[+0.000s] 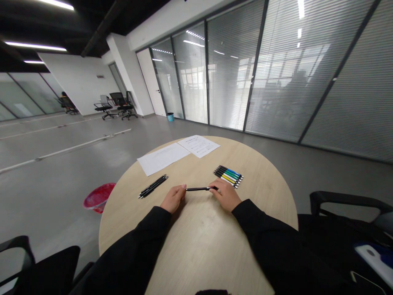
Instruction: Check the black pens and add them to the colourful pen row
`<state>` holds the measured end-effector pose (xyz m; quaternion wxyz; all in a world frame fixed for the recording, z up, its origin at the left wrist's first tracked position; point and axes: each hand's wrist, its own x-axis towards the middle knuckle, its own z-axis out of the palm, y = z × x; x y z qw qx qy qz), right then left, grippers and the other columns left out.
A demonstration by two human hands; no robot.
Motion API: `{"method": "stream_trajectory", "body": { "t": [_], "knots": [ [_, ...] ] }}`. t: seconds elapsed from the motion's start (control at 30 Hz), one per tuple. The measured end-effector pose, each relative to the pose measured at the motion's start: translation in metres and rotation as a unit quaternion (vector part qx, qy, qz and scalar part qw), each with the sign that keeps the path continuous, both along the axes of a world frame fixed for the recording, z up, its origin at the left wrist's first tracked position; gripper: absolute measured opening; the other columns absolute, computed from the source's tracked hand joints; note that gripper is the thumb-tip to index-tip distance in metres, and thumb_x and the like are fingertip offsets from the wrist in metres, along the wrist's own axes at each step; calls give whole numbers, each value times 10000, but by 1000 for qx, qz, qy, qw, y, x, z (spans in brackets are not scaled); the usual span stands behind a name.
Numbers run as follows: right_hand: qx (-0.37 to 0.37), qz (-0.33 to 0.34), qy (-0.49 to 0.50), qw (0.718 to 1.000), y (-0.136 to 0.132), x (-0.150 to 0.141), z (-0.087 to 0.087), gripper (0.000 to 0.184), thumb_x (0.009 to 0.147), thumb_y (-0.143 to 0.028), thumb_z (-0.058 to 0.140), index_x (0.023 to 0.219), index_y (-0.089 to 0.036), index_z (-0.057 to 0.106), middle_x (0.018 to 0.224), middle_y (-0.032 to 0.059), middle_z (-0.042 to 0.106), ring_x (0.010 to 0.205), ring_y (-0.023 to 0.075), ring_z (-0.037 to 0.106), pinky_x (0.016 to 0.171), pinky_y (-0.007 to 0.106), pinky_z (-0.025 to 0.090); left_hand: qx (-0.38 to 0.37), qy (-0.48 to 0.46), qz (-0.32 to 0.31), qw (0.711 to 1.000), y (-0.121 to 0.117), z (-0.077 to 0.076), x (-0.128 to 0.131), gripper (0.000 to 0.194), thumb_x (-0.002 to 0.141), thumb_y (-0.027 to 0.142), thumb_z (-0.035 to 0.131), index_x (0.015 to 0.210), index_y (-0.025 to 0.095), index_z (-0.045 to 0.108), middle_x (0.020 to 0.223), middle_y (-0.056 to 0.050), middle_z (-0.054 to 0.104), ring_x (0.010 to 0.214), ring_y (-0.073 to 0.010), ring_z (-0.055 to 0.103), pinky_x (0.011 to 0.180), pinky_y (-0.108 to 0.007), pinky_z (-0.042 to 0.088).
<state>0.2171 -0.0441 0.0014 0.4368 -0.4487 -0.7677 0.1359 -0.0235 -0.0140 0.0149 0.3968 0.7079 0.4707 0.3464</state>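
With left hand (pixel 173 198) and right hand (pixel 227 195) pinching opposite ends of a black pen (pixel 197 189) midway between left and right edges of tabletop (pixel 208 246), could drop it through slack fingers, or scatter nearby coloured pens (pixel 231 174) by drifting right.

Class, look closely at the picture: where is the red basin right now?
In the head view, the red basin is on the floor, at the person's left, just beyond the left edge of the round table.
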Motion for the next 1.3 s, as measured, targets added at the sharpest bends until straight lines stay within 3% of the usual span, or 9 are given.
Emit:
{"method": "stream_trajectory", "body": {
  "t": [0.27, 0.47, 0.73, 0.9, 1.3],
  "knots": [
    [12, 1, 7, 1000, -2, 0, 2, 81, 878, -173, 598, 901, -190, 674, 880, 54, 649, 844, 192, 572, 786, 322, 436, -35, -16, -21, 999, 2, -1, -1, 566, 882, 606, 373, 477, 211, 362, 444, 21, 400, 431, -112, 369, 478, -269, 336],
    [11, 5, 7, 1000, -2, -1, 2, 85, 889, -198, 593, 906, -187, 676, 883, 58, 653, 846, 194, 575, 787, 324, 436, -22, -67, -8, 997, 4, -8, 0, 474, 865, 576, 433, 571, 207, 392, 527, 29, 412, 486, -115, 390, 479, -255, 332],
    [-2, -5, 10, 1000, 1, 1, -1, 74, 870, -179, 608, 898, -186, 676, 877, 53, 650, 847, 193, 574, 791, 324, 436, -38, -125, -23, 991, -3, 2, 4, 365, 835, 524, 551, 731, 198, 424, 592, 49, 444, 531, -98, 392, 523, -235, 321],
    [-6, -6, 14, 1000, 2, 2, -2, 70, 861, -163, 612, 890, -179, 673, 873, 52, 651, 840, 185, 572, 783, 313, 436, -61, -160, -47, 984, 0, -1, 1, 328, 798, 458, 641, 787, 185, 460, 613, 55, 453, 549, -91, 414, 545, -229, 327],
    [-8, -11, 34, 999, 4, 2, -4, 55, 850, -163, 622, 866, -185, 670, 843, 43, 651, 799, 179, 571, 751, 305, 433, -92, -222, 5, 971, 5, -6, 3, 371, 783, 499, 648, 899, 159, 554, 664, 18, 547, 603, -110, 515, 577, -234, 391]
  ]
}}
